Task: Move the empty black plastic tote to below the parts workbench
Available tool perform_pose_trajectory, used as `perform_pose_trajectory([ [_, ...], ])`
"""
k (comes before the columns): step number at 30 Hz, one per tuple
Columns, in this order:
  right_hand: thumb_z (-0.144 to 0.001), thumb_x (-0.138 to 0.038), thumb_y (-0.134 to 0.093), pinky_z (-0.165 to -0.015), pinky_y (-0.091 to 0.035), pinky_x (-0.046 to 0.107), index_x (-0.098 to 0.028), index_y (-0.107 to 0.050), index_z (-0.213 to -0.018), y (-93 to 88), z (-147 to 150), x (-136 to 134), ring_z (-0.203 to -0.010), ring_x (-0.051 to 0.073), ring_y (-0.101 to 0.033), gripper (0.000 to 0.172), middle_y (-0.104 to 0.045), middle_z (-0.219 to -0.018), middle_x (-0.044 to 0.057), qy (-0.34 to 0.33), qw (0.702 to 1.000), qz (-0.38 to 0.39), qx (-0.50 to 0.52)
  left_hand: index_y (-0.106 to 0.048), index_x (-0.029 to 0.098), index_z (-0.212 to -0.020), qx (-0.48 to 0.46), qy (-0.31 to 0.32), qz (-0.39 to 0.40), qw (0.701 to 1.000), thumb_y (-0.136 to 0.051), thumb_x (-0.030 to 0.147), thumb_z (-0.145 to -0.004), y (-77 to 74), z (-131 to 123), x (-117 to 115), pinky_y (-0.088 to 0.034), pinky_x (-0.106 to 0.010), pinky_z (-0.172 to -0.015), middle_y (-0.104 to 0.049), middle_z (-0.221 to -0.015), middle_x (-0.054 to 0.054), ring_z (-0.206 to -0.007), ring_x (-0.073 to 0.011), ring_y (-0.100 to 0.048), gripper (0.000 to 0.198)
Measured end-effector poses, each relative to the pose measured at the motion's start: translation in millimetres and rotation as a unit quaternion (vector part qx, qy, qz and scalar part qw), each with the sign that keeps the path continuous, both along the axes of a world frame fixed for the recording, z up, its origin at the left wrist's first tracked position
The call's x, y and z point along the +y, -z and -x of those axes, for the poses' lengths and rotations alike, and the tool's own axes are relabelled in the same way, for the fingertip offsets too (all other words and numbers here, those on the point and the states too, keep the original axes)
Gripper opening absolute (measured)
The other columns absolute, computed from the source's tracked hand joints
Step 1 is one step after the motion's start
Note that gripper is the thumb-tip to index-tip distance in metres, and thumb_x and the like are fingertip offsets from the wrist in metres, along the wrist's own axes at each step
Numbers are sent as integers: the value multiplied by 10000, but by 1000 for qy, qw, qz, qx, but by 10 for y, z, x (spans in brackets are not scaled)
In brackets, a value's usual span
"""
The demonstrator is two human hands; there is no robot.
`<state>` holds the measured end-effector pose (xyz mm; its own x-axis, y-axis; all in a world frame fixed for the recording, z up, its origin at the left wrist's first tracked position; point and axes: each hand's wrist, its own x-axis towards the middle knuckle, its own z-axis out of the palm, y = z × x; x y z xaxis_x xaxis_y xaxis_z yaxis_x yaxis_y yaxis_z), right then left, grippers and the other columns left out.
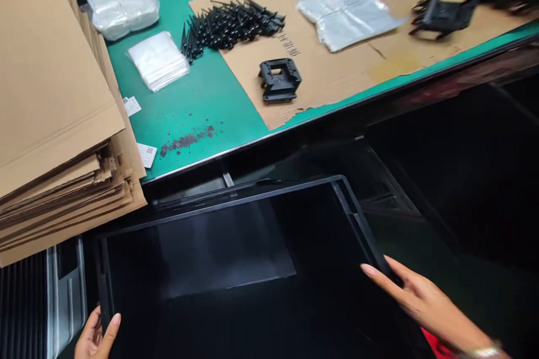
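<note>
A large black plastic crate (227, 205) fills the lower middle of the view, its open top facing up. My left hand (97, 335) grips its near left wall at the bottom edge of the picture. My right hand (421, 297) is on its right rim, fingers reaching over the edge. A red item (435, 343) shows beneath my right wrist. The crate's inside is dark, and its floor is hard to make out.
Beyond the crate stands a green-topped workbench (219, 92) with cardboard sheeting (337, 70), a black bracket (280, 79), a heap of black spikes (231, 25), and clear plastic bags (347, 14). A blurred black part (442, 15) is at the far right. Flattened cartons (50, 67) are stacked at the left.
</note>
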<state>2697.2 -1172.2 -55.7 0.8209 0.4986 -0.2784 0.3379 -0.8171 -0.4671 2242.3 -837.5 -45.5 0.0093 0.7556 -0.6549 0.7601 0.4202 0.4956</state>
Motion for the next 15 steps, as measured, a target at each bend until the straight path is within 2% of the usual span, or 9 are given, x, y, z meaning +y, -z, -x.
perform_pose_trajectory([
  [2,-737,-700,-383,-331,-358,300,-196,-638,-793,-11,3,-59,-322,141,-415,567,-511,-437,33,43,997,-8,57,-411,165,-1183,-4,-3,-47,999,-467,503,-730,-77,-164,-80,-432,-368,-949,-618,-1078,-90,-1090,-236,-530,568],
  [4,-727,-717,-368,-348,-365,302,-171,-615,-815,19,-17,-79,-336,143,-432,605,-552,-496,52,47,998,-8,48,-444,158,-1158,15,16,-70,997,-496,530,-698,-117,-300,-104,-475,-369,-878,-650,-985,-75,-1001,-245,-581,594],
  [8,-828,-621,-243,-569,-471,341,-143,-586,-846,43,-96,36,-659,239,-602,589,-627,-753,163,-33,998,18,-58,-532,164,-1055,106,97,-67,987,-492,578,-670,-95,-450,22,-514,-380,-694,-666,-797,-50,-787,-257,-628,567],
  [11,-872,-457,-270,-769,-440,445,-56,-552,-1008,-103,-13,265,-905,318,-561,509,-594,-929,223,-61,978,72,-184,-559,161,-979,138,128,-82,979,-465,594,-678,-37,-494,128,-496,-373,-676,-660,-794,-75,-772,-261,-619,536],
  [13,-869,-364,-328,-871,-376,493,-28,-498,-1122,-179,189,514,-1040,334,-487,453,-541,-1074,231,-89,967,62,-233,-561,158,-958,146,138,-95,975,-476,596,-667,-12,-506,150,-485,-368,-683,-655,-816,-90,-781,-262,-614,532],
  [15,-885,-287,-302,-927,-368,434,-67,-485,-1164,-109,508,843,-1083,271,-470,400,-546,-1116,186,-177,973,-5,-150,-565,156,-935,158,136,-106,972,-484,593,-663,-6,-511,133,-478,-361,-665,-649,-782,-86,-747,-257,-610,521],
])
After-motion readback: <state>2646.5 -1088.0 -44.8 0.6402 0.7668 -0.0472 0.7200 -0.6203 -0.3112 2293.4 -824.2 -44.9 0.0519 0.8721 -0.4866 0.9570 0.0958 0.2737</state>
